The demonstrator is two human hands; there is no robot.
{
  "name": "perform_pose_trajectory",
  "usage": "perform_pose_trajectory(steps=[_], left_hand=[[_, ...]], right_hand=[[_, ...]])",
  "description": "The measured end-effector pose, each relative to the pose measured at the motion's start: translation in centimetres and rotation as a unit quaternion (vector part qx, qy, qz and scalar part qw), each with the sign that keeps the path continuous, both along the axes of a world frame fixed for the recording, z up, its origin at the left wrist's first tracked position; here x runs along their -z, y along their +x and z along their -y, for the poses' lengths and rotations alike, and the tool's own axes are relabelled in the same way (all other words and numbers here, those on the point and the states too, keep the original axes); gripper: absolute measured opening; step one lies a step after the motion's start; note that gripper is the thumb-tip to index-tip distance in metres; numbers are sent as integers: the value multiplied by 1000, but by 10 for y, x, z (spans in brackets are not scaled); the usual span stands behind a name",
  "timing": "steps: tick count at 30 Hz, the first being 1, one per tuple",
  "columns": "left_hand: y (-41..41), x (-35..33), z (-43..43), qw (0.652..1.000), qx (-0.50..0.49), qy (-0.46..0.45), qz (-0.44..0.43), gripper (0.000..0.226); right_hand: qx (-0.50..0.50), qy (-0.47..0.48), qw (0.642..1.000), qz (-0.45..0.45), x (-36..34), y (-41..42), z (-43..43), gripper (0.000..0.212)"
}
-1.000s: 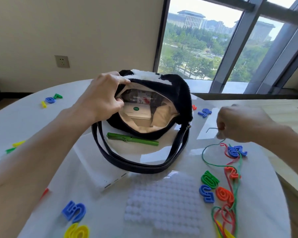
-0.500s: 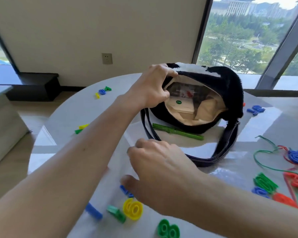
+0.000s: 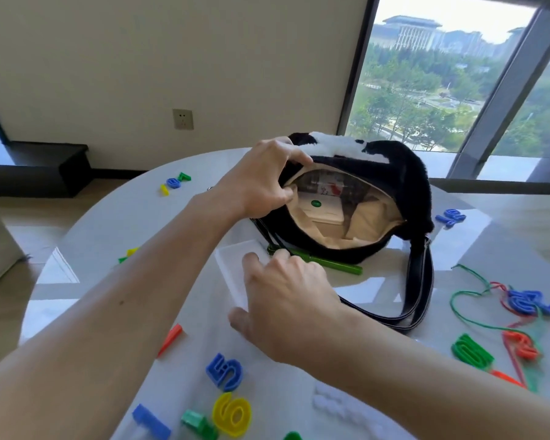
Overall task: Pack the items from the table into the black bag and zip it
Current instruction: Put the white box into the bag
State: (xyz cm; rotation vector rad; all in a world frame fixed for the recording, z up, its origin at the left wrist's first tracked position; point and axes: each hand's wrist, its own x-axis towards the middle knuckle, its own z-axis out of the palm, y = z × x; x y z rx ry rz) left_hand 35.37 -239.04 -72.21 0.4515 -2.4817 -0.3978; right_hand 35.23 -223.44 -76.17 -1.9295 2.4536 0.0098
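Observation:
The black furry bag (image 3: 404, 185) with a white patch lies open in the middle of the round table (image 3: 124, 217). Its beige lining shows, with a white box with a green dot (image 3: 321, 208) and a printed card inside. My left hand (image 3: 261, 182) pinches the bag's left rim and holds the mouth open. My right hand (image 3: 289, 306) lies over a white flat box (image 3: 232, 265) in front of the bag, thumb on its near edge, fingers on its far edge. A green pen (image 3: 340, 267) lies just beyond my fingertips, against the bag.
The bag's black strap (image 3: 421, 281) loops toward me on the right. Plastic numbers are scattered around: a blue 5 (image 3: 224, 371), a yellow 6 (image 3: 232, 414), a green 0 (image 3: 472, 349). Coloured strings (image 3: 467, 287) tangle at right. A white studded board (image 3: 340, 408) lies near me.
My right hand has crossed from the strings on the right to the white flat box beside the pen. My left hand stays on the bag's rim. The view has swung.

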Motion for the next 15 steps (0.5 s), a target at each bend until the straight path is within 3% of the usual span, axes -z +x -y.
perform_pose_trajectory(steps=[8, 11, 15], left_hand=[[-6, 4, 4, 1000, -2, 8, 18, 51], [-9, 8, 2, 1000, -13, 1, 26, 47], [-14, 13, -5, 994, -68, -57, 58, 52]], right_hand=[[0, 76, 994, 81, -62, -38, -61, 54], [67, 73, 993, 69, -83, -67, -86, 58], [112, 43, 993, 0, -89, -106, -76, 43]])
